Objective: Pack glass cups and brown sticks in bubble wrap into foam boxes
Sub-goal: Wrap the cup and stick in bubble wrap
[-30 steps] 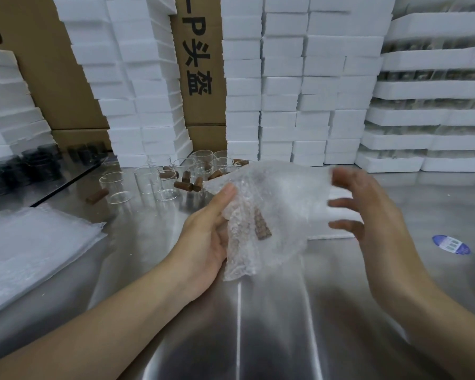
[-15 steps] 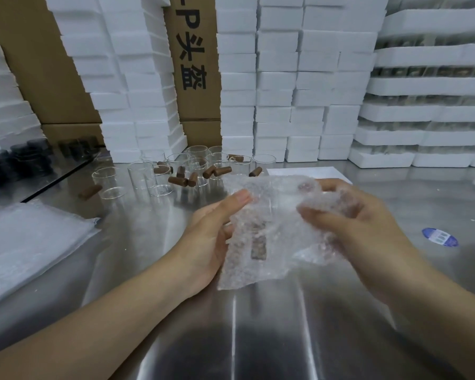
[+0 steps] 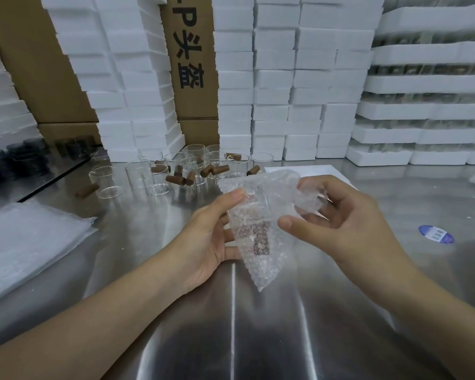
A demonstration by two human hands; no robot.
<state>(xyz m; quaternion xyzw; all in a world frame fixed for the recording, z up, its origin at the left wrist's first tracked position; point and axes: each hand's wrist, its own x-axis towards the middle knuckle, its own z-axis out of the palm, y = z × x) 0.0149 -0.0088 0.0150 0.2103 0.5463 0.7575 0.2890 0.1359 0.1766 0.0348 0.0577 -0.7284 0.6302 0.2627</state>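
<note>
Holding the bubble wrap [image 3: 261, 229] at mid-frame, we had our left hand [image 3: 211, 237] cupped along its left edge, thumb pressed on the upper part and fingers curled behind. Our right hand [image 3: 340, 223] pinched the bunched upper right corner between its fingertips, the thumb lying against the wrap's right side. A brown stick [image 3: 261, 237] showed through the bubbles between the two thumbs; we could not tell whether a cup sat inside. The wrap's lower tip hung just above the steel table [image 3: 258, 338], which lay bare below and to the right. Loose glass cups [image 3: 137, 174] and sticks crowded the upper centre, foam boxes [image 3: 272, 91] stacked behind, spare sheets [image 3: 25, 248] at left.
</note>
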